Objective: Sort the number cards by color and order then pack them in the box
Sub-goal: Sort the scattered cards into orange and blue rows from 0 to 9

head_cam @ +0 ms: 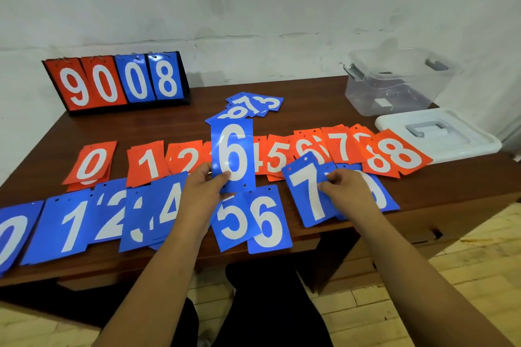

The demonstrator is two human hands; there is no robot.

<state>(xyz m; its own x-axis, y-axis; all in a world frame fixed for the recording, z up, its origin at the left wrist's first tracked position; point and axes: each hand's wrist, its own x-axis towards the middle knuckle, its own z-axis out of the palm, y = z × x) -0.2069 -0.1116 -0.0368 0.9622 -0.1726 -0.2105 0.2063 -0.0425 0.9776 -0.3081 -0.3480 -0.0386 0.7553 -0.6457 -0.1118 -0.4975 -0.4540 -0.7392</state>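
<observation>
My left hand [202, 189] pinches the lower edge of a blue card [233, 153] and holds it upright above the table; it reads as a 6. My right hand [343, 188] pinches a blue 7 card [306, 191] lying on the table, on top of another blue card [380, 194]. A row of orange cards [146, 162] from 0 to 8 runs across the middle. In front of it lies a row of blue cards [73, 222] from 0 to 6. A loose pile of blue cards [253, 104] sits further back.
A clear plastic box [394, 84] stands at the back right, its white lid [437, 132] lying beside it. A flip scoreboard [115, 82] showing 9 0 0 8 stands at the back left against the wall. The table's front edge [169, 270] is near my legs.
</observation>
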